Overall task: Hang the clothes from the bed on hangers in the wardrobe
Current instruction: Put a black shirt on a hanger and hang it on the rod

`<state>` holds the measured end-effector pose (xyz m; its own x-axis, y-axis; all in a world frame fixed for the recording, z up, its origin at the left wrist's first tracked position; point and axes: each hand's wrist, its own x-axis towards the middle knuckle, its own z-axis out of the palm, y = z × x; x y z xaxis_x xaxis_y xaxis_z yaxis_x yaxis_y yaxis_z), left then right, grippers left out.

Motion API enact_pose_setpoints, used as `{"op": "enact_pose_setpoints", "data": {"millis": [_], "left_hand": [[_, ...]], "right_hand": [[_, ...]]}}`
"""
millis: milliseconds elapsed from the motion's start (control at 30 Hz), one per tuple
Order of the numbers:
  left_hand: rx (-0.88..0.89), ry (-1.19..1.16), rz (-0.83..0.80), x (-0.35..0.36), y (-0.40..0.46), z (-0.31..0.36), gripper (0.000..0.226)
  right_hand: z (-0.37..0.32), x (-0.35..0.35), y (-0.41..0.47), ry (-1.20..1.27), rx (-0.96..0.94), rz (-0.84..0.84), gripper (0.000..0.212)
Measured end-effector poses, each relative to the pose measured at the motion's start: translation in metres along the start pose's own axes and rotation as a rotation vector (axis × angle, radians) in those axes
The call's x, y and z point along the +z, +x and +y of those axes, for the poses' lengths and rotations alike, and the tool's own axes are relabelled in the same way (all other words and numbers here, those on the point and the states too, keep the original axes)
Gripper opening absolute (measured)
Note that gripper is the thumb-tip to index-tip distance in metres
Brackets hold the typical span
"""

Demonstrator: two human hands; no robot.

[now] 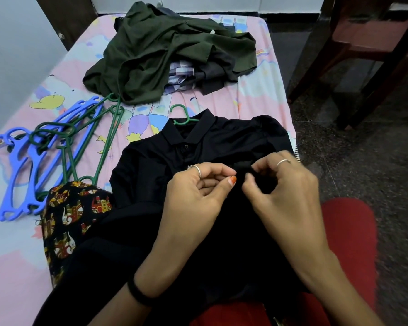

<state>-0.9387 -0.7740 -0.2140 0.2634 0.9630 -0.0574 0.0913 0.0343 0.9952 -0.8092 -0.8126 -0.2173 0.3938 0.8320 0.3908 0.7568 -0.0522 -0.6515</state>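
I see dark speckled floor (pixel 339 147) right, wooden chair (pixel 372 43) on it, pale wall (pixel 12 67) left, white wall (pixel 222 3) far end.

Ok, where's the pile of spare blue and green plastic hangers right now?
In the head view, the blue and green plastic hangers lie at the bed's left side, beside the black collared shirt.

1. The bed (pixel 257 95) has a pink and pale blue cartoon-print sheet.
2. At the far end there's a heap of clothes (pixel 165 52), dark green on top with plaid and grey bits poking out.
3. Left side: a tangle of blue and green hangers (pixel 45 156).
4. Near end: a black polo shirt (pixel 151 165) on a green hanger (pixel 181 115), plus a patterned cloth (pixel 66 220) just beside it.
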Motion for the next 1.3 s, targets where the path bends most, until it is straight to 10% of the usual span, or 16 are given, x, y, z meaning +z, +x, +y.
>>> {"op": "enact_pose_setpoints", "data": {"millis": [733, 1300], "left_hand": [[-0.083, -0.026, 0.101, 0.001, 0.002, -0.011, 0.01], [-0.01, 0.135, 0.13, 0.003, 0.003, -0.016, 0.014]], "right_hand": [[-0.003, 0.011, -0.022, 0.961, 0.58, -0.263, 0.024], [0.003, 0.022, -0.012, 0.597, 0.455, -0.204, 0.009]]}}
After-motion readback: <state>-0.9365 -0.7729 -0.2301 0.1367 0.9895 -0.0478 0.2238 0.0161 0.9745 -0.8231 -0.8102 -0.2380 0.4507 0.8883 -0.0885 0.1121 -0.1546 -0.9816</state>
